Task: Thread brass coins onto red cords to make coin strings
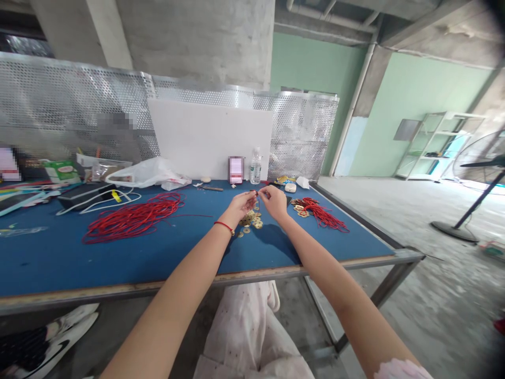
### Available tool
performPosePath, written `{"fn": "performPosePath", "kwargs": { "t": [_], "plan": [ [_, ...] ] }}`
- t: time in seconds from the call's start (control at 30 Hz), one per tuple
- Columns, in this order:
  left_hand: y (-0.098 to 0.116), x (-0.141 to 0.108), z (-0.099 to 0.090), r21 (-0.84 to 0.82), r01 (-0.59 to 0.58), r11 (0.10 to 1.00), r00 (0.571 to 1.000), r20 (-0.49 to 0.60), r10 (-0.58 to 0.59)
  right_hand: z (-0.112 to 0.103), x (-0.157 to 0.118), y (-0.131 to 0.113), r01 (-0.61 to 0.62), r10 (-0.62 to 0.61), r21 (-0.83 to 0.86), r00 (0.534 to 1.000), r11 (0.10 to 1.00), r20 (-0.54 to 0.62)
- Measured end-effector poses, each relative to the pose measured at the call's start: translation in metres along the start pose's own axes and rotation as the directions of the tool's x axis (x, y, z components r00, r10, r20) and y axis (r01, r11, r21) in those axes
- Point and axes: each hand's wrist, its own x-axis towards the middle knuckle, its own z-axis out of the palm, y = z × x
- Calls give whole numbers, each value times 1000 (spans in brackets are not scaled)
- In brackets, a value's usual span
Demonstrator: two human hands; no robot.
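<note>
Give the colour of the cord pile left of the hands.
The cord pile is red, best seen in the head view.

From my remote seat I saw a flat, plain blue tabletop [118, 266]; long, loose bright red cords [134, 218]; round, brassy gold metal discs [257, 225]; a silver-grey perforated metal screen [303, 137], patterned all over with dotted holes; and a flat, pale green wall [315, 66].

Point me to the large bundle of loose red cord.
In the head view, the large bundle of loose red cord lies left of centre on the blue tabletop, between the black box and the left hand.
</note>
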Motion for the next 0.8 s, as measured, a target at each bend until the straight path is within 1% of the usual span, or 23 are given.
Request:
{"fn": "performPosePath", "kwargs": {
  "t": [0.07, 0.17, 0.37, 0.5, 0.63, 0.73, 0.8],
  "plan": [
    [-1, 2, -1, -9, -5, 1000, 1000, -16, 5, 1, -1, -1, 48, -48, -11, 998, 999, 34],
    [-2, 6, -2, 14, -6, 1000, 1000, -11, 6, 2, -1, 0, 119, -118, -9, 990, 993, 76],
    [-3, 8, -2, 43, -61, 997, 998, 20, 61, 2, 0, 4, 164, -163, -3, 983, 986, 84],
    [-3, 7, -1, 59, -80, 995, 997, -1, 80, 3, 0, 4, 110, -112, 33, 991, 993, 76],
    [-2, 7, 0, 83, -104, 991, 994, -11, 106, 8, 3, 9, 14, -31, 149, 993, 989, 114],
    [-3, 8, 0, 88, -95, 992, 995, 4, 95, 14, 6, 13, -58, 11, 256, 983, 965, 181],
    [-3, 8, 1, 72, -98, 993, 995, 11, 97, 18, 8, 14, -128, 26, 381, 964, 916, 263]
  ]
}}
